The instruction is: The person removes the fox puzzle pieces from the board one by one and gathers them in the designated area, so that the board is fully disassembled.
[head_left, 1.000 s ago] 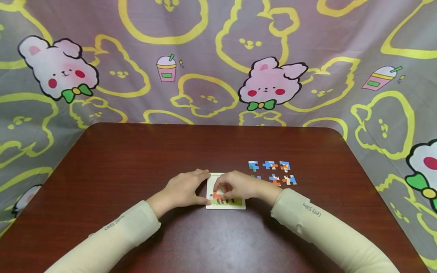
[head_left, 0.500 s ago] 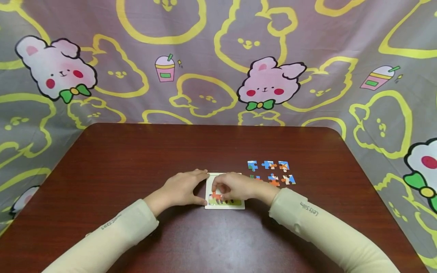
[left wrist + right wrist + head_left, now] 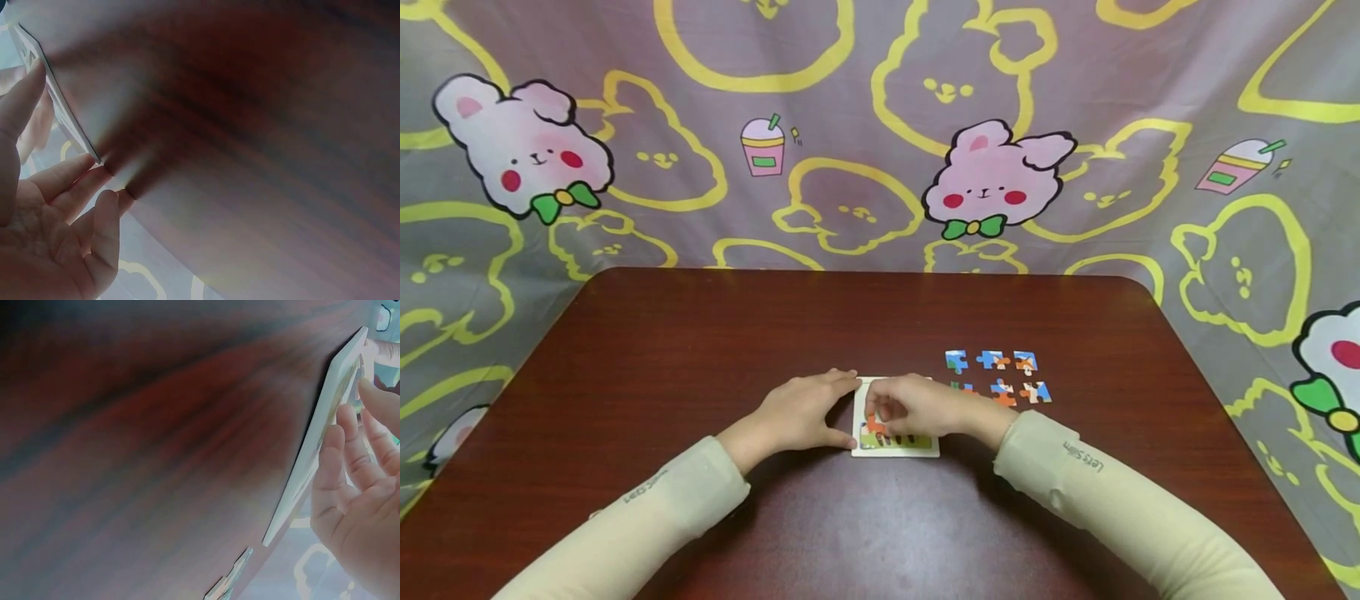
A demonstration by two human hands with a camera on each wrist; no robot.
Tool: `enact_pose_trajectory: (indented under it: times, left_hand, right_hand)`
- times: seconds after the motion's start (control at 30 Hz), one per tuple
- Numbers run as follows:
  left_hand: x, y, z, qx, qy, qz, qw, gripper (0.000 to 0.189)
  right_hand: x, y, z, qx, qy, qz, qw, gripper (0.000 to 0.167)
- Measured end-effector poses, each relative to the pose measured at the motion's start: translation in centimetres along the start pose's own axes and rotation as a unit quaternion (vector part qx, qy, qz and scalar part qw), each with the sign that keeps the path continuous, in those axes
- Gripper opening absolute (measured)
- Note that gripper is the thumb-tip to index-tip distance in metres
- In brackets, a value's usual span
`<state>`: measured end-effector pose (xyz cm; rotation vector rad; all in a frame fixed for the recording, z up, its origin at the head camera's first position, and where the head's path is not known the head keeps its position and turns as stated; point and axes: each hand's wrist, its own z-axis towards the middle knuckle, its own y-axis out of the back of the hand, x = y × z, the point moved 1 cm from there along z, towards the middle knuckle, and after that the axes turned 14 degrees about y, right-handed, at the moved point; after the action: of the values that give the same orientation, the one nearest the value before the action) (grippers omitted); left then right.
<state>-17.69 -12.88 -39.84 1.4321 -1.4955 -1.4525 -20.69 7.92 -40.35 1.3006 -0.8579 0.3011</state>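
A square white-rimmed puzzle board (image 3: 895, 454) lies flat on the table, with a picture of orange and green pieces in its near part. My left hand (image 3: 793, 410) holds its left side, thumb at the near corner and fingers at the far one; the left wrist view shows these fingertips at the board's edge (image 3: 62, 103). Over the board, my right hand (image 3: 921, 407) pinches an orange puzzle piece (image 3: 876, 425) between thumb and fingers, low above or touching the picture. From the right wrist, the fingers hide the piece, and the board's rim (image 3: 306, 472) runs past them.
Several loose puzzle pieces, among them a blue one (image 3: 956, 361) and an orange-and-blue one (image 3: 1026, 362), lie in two rows beyond my right wrist. The dark red-brown table (image 3: 760, 325) ends at a patterned curtain (image 3: 850, 117) behind.
The orange piece has turned or shifted very slightly under my right fingers. My left hand keeps its place, and the loose pieces stay where they were.
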Motion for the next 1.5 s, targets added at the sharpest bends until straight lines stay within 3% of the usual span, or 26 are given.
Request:
enact_pose_trajectory:
  times: [0.5, 0.83, 1.07, 1.3, 1.5]
  left_hand:
    - [0.0, -0.1, 0.1, 0.005, 0.006, 0.003, 1.0000, 0.084]
    - [-0.1, -0.1, 0.2, 0.004, 0.004, 0.005, 1.0000, 0.084]
    - [-0.1, -0.1, 0.1, 0.004, 0.003, 0.004, 1.0000, 0.083]
    - [-0.2, -0.1, 0.0, 0.007, 0.007, 0.001, 1.0000, 0.084]
    - [-0.2, -0.1, 0.0, 0.007, 0.009, 0.003, 0.9999, 0.085]
  right_hand:
    - [0.3, 0.0, -0.3, -0.035, 0.022, 0.056, 0.9976, 0.013]
    - [0.4, 0.1, -0.5, -0.050, 0.036, 0.064, 0.9961, 0.012]
    - [0.1, 0.2, -1.2, -0.059, 0.014, 0.074, 0.9954, 0.013]
    - [-0.4, 0.5, -2.2, -0.073, 0.030, 0.062, 0.9949, 0.012]
    - [-0.7, 0.8, -3.0, -0.083, 0.019, 0.066, 0.9942, 0.011]
